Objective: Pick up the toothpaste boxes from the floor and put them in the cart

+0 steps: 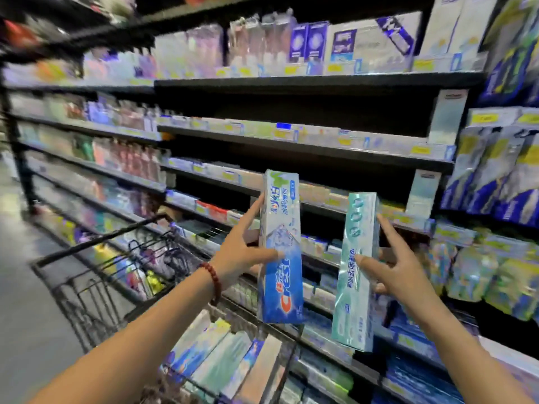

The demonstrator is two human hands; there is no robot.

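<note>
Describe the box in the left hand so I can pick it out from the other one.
In front of the dark shelves, above the cart, two boxes are held upright. The left hand, with a red bead bracelet at its wrist, grips the blue box. It reads Crest in red and white; the green box in the right hand is pale teal.

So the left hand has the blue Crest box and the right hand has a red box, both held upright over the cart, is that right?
Not quite: the box in the right hand is pale green, not red. The head view shows it. The rest holds: the left hand has the blue Crest box, and both are held upright over the cart.
</note>
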